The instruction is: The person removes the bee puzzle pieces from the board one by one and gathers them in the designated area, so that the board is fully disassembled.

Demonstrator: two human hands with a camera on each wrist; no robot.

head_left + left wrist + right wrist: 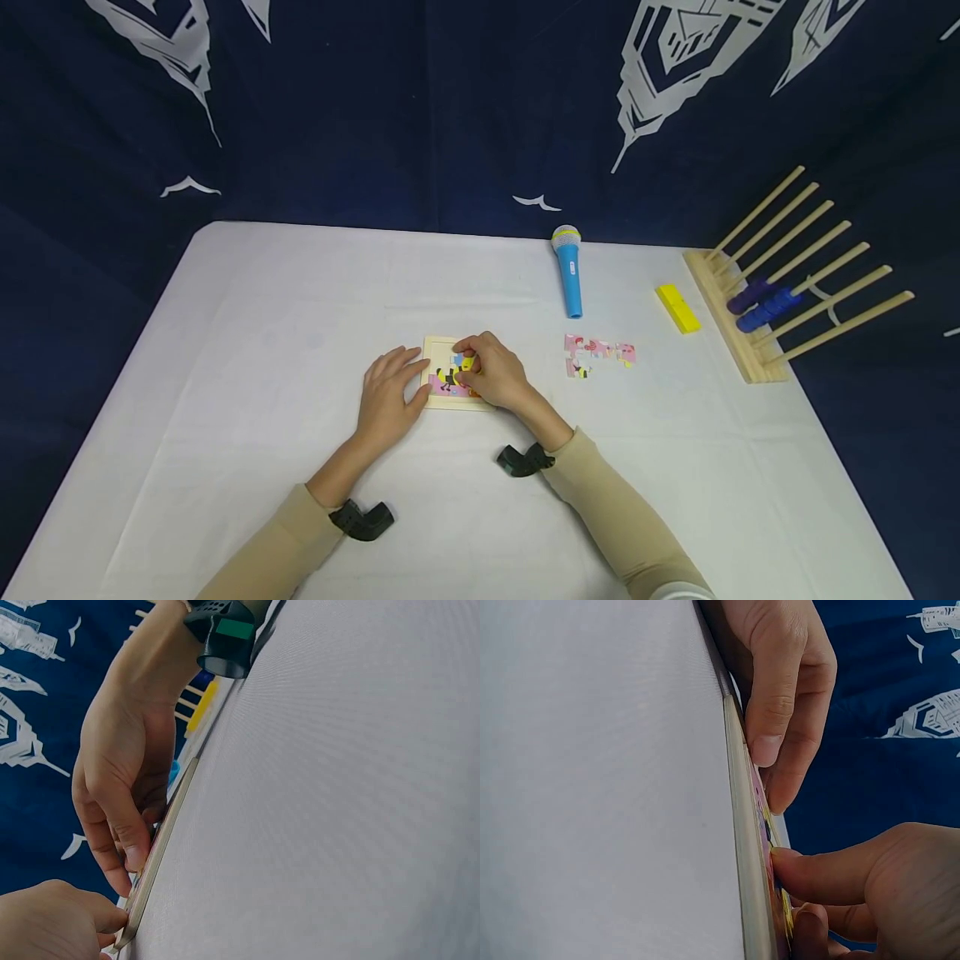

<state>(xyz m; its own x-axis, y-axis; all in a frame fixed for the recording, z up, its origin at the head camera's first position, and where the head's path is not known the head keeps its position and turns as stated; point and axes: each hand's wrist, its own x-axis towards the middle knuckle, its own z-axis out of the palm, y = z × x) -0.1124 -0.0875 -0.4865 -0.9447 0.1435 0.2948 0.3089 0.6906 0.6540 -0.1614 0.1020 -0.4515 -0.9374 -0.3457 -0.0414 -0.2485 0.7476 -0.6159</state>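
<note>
A small jigsaw puzzle in a pale wooden frame [437,343] lies on the white table, partly filled with pink, yellow and black picture pieces [444,385]. Along its left edge rests my left hand [390,400], fingers and thumb extended and spread at the border. My right hand [495,372] covers the right part of the puzzle. Its bent thumb and index finger pinch a yellow puzzle piece [467,364] low over the picture. In the right wrist view the thumb [817,871] of that hand is right at the picture surface. Several loose pink pieces [597,347] lie to the right.
A blue toy microphone [570,279] lies behind the puzzle to the right. Farther right are a yellow block [678,308] and a wooden peg rack [738,333] with slanting rods and blue and purple beads. A dark patterned curtain [375,108] hangs behind the table.
</note>
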